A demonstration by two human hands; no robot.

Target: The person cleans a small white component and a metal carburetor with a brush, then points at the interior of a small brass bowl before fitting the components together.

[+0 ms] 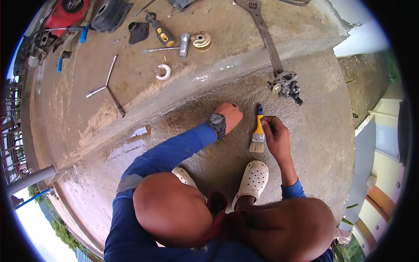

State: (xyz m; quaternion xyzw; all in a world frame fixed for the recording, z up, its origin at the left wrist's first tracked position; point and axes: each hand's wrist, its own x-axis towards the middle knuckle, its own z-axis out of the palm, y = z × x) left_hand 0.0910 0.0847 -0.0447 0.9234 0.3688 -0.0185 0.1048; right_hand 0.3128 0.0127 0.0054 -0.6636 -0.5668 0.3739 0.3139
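I squat on wet concrete. My left hand (230,115), with a black watch (217,124) on its wrist, rests knuckles-up on the ground with the fingers curled under; whatever lies beneath them is hidden. My right hand (275,136) pinches the yellow handle of a small paintbrush (258,133). The brush has a blue tip pointing away from me, and its bristles touch the ground near my white clog (253,177). The hands are a short span apart, with the brush between them.
A carburetor (286,85) sits just beyond my right hand, at the end of a long dark strap (264,32). Farther off lie a Y-shaped wrench (107,85), a white ring (163,72), a yellow-black screwdriver (162,34), a brass round part (202,41) and a red machine (65,11). A puddle (137,134) lies to the left.
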